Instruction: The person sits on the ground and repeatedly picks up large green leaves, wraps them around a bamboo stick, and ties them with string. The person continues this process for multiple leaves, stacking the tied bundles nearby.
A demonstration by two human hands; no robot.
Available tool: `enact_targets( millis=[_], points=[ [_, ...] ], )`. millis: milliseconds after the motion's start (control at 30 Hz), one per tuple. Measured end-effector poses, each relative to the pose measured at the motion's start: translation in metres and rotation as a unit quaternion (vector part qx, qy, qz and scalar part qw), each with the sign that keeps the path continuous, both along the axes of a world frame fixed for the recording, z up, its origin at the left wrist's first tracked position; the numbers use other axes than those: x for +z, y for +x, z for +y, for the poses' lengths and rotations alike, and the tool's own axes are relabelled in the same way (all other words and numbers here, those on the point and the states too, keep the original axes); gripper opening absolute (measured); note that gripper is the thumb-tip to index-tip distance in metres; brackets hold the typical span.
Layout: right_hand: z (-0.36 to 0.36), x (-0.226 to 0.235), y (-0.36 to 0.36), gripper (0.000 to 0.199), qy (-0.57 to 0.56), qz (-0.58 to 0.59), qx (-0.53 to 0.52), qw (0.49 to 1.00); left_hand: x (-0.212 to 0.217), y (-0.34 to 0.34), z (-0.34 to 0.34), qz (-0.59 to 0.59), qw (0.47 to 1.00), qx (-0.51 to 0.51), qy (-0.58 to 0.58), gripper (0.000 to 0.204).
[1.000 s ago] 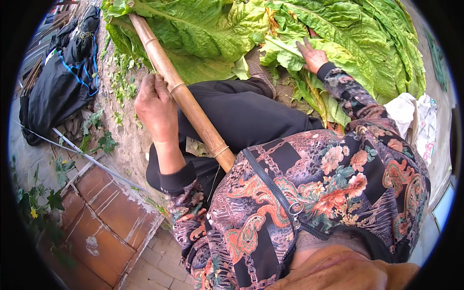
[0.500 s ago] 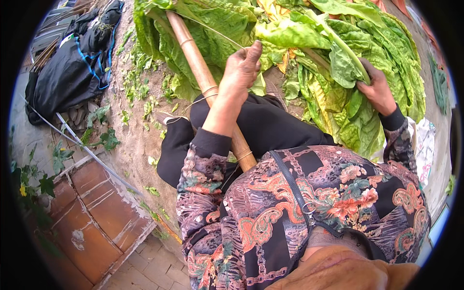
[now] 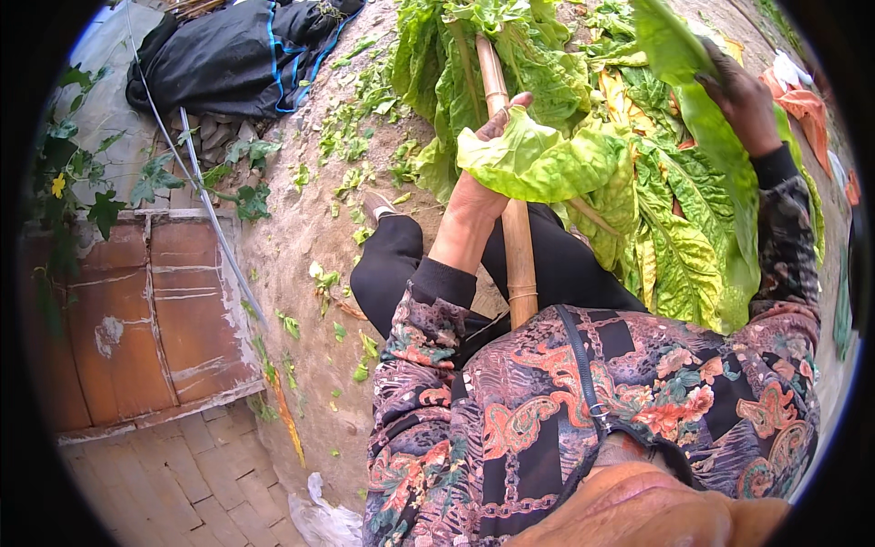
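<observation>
My right hand (image 3: 743, 100) is raised at the upper right, closed round a large green leaf (image 3: 729, 210) that hangs down from it. My left hand (image 3: 483, 187) is beside a bamboo pole (image 3: 518, 251). A light green leaf (image 3: 542, 164) crosses in front of that hand and hides most of its fingers; one digit sticks out above, and whether it grips anything is hidden. The pole slants from my chest up past my lap, and bunched leaves (image 3: 437, 100) hang around its far end. To the right lies a heap of large green and yellowing leaves (image 3: 674, 237).
Leaf scraps (image 3: 346, 137) litter the sandy ground (image 3: 310, 228). A black sheet with blue edging (image 3: 219, 59) lies at the upper left. Below are a rusty metal panel (image 3: 173, 319), a thin pipe (image 3: 214, 219) and a leafy vine (image 3: 105, 210). Clear plastic (image 3: 324, 515) lies near brick paving (image 3: 182, 474).
My right hand has lifted up and right with the large leaf. My left hand has shifted right, and a leaf now covers its fingers. The whole view has turned, tilting the pole more upright.
</observation>
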State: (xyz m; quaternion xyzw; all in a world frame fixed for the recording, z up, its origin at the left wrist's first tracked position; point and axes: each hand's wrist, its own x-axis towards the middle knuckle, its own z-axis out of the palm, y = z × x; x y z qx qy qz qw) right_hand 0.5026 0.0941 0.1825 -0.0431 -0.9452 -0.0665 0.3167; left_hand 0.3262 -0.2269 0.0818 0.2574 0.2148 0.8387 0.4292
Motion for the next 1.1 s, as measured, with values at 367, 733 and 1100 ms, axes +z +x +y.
enact_targets(
  millis=[367, 733, 1100],
  points=[
    [-0.122, -0.063, -0.035, 0.048, -0.195, -0.071, 0.266, 0.941, 0.028, 0.011, -0.022, 0.075, 0.982, 0.113, -0.129, 0.031],
    [-0.075, -0.141, -0.064, 0.039, -0.605, -0.237, 0.127, 0.75, 0.045, 0.0, -0.064, 0.348, 0.814, 0.308, -0.35, 0.022],
    [-0.125, -0.186, -0.264, 0.033, -0.742, -0.182, 0.144, 0.629, -0.084, -0.094, -0.129, 0.447, 0.635, 0.119, -0.618, 0.021]
  ],
)
